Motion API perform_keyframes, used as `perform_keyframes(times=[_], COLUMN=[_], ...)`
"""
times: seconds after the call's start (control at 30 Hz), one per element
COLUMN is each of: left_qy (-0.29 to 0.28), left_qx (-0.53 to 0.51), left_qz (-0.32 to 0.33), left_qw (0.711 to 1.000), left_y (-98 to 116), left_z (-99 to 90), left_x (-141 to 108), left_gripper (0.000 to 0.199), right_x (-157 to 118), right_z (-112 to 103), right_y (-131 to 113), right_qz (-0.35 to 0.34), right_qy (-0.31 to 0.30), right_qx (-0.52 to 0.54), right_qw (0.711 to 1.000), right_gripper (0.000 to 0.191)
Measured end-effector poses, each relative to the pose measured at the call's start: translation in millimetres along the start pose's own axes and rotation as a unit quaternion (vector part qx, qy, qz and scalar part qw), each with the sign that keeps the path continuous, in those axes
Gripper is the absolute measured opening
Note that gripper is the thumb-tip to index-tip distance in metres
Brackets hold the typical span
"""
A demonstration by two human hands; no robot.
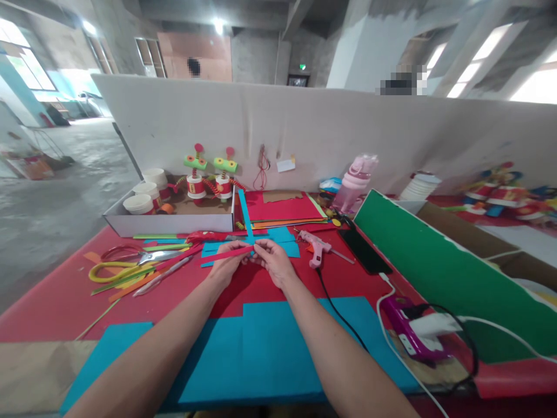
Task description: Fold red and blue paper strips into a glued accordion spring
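Blue sheets [265, 354] near; beyond, left hand [227, 264] and right hand [273, 260] pinch red strip [228, 254], blue strip [245, 213]; ends together, lengths yet unfolded.

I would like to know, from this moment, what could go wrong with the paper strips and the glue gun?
The red strip and blue strip meet at the fingertips of the left hand and right hand; they may slip crooked. The pink glue gun lies near the right hand; if hot, it might burn skin. Its black cord runs beside the right forearm, which could snag it.
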State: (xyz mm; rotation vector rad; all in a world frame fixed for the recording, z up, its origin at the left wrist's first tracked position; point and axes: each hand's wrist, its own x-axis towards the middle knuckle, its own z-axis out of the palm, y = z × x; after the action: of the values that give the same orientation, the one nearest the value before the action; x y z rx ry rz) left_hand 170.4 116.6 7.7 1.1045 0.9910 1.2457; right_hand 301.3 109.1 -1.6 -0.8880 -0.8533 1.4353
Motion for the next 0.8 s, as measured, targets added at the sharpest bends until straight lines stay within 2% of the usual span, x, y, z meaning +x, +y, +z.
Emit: perform_keyframes(times=[0.23,0.4,0.6,0.8], left_qy=[0.003,-0.038,0.021,0.034], left_qx=[-0.017,0.005,0.034,0.03], left_qz=[0.009,0.02,0.036,0.066], left_qw=[1.0,0.999,0.999,0.997], left_y=[-5.7,-5.9,-5.2,-5.2], left_z=[-1.3,-0.4,-1.3,-0.7], left_x=[2.2,2.4,3.0,3.1], left_gripper=[0.018,0.021,0.03,0.032], right_x=[1.5,1.4,-1.1,-2.4], right_z=[2.2,3.3,5.5,8.0], right_y=[0.7,0.9,1.4,-0.8], right_qz=[-0.034,-0.035,-0.039,-0.013], right_qy=[0.023,0.03,0.011,-0.023], right_qx=[-0.018,-0.007,-0.037,0.031], right_qw=[0.999,0.999,0.998,0.999], right_gripper=[0.036,0.035,0.033,0.037])
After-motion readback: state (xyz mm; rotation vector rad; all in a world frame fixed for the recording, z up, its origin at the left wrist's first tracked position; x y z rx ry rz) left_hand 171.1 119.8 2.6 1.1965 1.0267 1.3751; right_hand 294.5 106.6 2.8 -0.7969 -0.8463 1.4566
